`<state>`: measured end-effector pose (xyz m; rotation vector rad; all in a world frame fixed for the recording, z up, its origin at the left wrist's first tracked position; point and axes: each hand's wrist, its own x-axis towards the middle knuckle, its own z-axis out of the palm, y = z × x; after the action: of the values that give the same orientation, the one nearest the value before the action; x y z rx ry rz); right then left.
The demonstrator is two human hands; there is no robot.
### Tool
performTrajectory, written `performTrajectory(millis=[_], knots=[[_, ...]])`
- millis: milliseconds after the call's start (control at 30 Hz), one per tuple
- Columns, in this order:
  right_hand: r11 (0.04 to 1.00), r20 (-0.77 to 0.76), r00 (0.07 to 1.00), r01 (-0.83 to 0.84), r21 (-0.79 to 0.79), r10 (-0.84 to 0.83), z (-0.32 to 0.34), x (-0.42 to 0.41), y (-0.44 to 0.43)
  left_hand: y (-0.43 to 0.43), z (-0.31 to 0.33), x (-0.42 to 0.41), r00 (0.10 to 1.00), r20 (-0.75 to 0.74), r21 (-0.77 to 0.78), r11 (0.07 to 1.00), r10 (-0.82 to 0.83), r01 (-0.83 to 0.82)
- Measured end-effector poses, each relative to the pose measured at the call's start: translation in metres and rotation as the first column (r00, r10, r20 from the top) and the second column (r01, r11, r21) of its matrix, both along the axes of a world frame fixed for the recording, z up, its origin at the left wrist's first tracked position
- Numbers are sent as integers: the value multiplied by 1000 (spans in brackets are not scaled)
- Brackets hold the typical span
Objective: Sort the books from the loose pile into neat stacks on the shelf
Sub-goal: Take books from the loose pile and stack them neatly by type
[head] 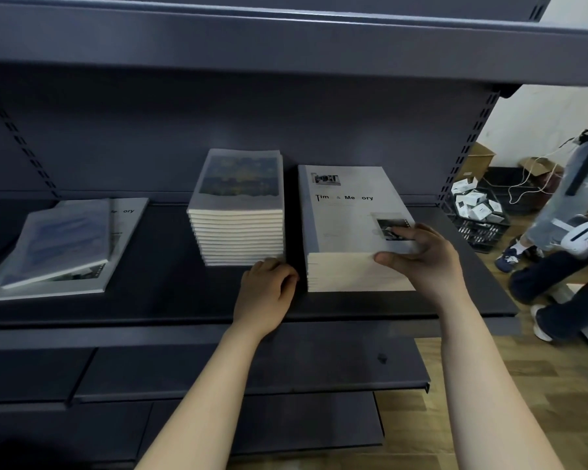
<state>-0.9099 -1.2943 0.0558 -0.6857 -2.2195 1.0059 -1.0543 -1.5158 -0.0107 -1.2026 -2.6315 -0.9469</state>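
On the dark shelf [170, 300] stand two neat stacks: a taller stack of books with a blue-and-yellow cover picture [239, 212] in the middle, and to its right a stack of grey "Time & Memory" books [350, 228]. My right hand [421, 256] grips the front right corner of the grey stack, thumb on the page edges, fingers on the top cover. My left hand [269, 290] rests curled on the shelf between the two stacks, at the grey stack's front left corner. At the left lies a loose pile [65, 245] of two books, one tilted across the other.
An upper shelf [286, 45] overhangs the work area; lower shelves [252, 378] jut out below. At the right, on the wooden floor, stand a black crate of white boxes [476, 212], cardboard boxes and a person's legs [564, 266].
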Motion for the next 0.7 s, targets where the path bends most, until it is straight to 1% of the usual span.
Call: performTrajectory(millis=[500, 700], knots=[[999, -8, 1000, -20, -28, 20, 2, -2, -2, 2, 1, 2, 999, -39, -39, 999, 32, -34], [1000, -3, 1000, 2, -31, -2, 3, -1, -5, 2, 2, 3, 999, -40, -39, 999, 32, -34]])
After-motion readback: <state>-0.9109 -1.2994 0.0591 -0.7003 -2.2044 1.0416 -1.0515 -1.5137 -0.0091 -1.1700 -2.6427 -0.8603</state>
